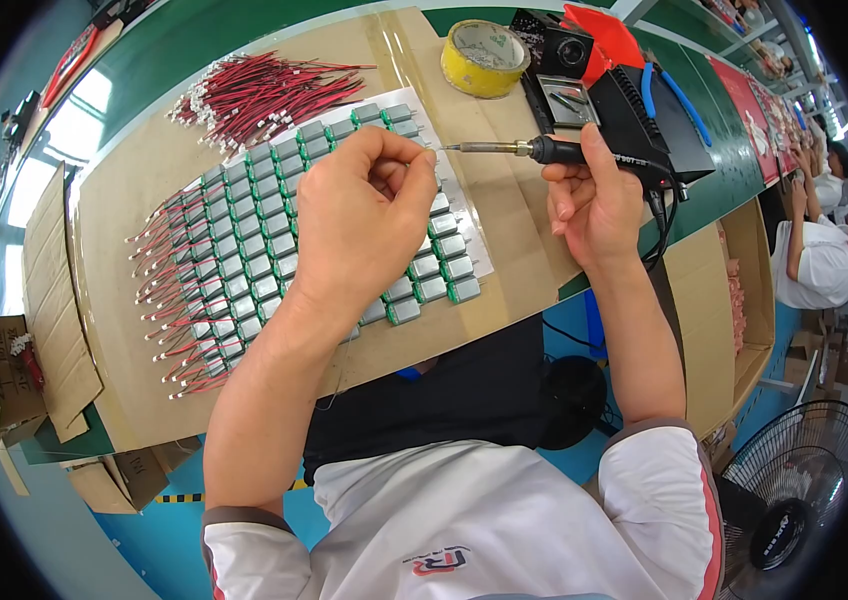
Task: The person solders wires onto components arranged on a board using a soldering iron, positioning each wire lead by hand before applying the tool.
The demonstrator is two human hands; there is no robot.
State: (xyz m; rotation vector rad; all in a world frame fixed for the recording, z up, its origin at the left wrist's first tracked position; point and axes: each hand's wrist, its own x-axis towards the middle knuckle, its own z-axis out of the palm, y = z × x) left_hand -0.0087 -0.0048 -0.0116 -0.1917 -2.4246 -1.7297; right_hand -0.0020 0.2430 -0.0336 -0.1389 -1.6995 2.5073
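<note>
My right hand (599, 205) grips a black-handled soldering iron (556, 150), held level with its metal tip pointing left. That tip ends close to the pinched thumb and forefinger of my left hand (369, 205). Whatever the left fingers hold is too small or hidden to name. Beneath the left hand lie rows of small silver-grey blocks on green circuit boards (249, 245), set out on a white sheet. Red and black leads with white connectors (169, 300) stick out from the rows' left end. The left hand and forearm cover part of the rows.
A pile of red and black wires (269, 95) lies behind the boards. At the back stand a yellow tape roll (484, 60), a tip-cleaning tray (566, 100) and blue-handled pliers (679, 100). An open carton (744, 290) and a fan (794, 480) are at right, with other people beyond.
</note>
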